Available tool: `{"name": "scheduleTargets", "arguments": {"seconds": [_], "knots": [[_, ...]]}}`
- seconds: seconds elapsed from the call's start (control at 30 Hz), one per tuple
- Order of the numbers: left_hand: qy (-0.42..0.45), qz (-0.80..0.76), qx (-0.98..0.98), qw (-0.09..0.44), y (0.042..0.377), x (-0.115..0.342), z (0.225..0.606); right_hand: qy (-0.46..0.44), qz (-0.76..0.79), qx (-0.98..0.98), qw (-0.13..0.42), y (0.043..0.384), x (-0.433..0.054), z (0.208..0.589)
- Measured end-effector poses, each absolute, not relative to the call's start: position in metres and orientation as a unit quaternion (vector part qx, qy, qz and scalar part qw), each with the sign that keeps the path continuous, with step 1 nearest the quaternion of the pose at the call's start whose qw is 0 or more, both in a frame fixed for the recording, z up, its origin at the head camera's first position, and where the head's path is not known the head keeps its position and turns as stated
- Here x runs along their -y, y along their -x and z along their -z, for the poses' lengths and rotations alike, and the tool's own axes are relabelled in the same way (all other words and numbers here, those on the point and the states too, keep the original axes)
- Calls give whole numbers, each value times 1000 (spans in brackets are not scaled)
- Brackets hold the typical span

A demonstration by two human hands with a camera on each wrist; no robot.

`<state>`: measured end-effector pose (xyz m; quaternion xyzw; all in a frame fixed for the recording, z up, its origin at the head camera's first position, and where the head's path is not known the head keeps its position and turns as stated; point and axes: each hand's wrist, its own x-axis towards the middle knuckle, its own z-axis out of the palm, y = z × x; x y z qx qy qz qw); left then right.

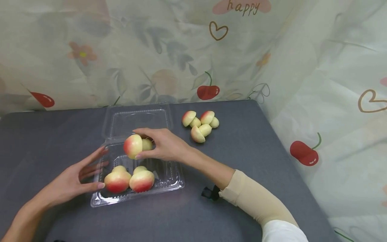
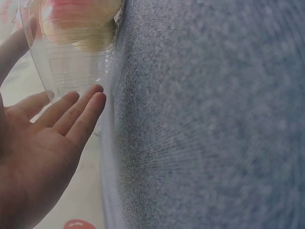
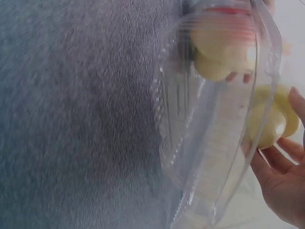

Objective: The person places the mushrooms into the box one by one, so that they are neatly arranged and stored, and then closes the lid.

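Note:
A clear plastic clamshell box (image 1: 163, 181) lies with its lid folded back. Two red-and-cream toy mushrooms (image 1: 117, 180) sit side by side in its near part, caps toward me. Over the box's far part, my right hand (image 1: 163, 144) pinches a third toy mushroom (image 1: 133, 147) between thumb and fingers, its red cap pointing left. The right wrist view shows this mushroom's pale stem (image 3: 267, 125) near the box wall. My left hand (image 1: 71, 179) is at the box's left side, fingers extended and spread, thumb at the rim. Its fingertips (image 2: 99, 98) are right by the clear wall in the left wrist view.
Three more toy mushrooms (image 1: 201, 129) lie in a cluster at the back right of the dark grey table (image 1: 242, 141). The box's clear lid (image 1: 139, 119) lies toward the back edge. A small black object (image 1: 208, 193) shows beside my right forearm. Printed curtains (image 1: 169, 50) hang behind and to the right.

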<state>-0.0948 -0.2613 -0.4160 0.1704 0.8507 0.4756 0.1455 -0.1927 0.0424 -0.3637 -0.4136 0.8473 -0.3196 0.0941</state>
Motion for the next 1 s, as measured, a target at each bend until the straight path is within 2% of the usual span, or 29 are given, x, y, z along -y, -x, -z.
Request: {"name": "scheduleTargets", "arguments": {"seconds": [0.37, 1.0], "knots": [[-152, -449, -866, 161, 96, 262, 416, 409, 300, -859, 71, 184, -27, 370], [-151, -465, -856, 169, 95, 262, 418, 390, 299, -868, 73, 174, 7, 378]]}}
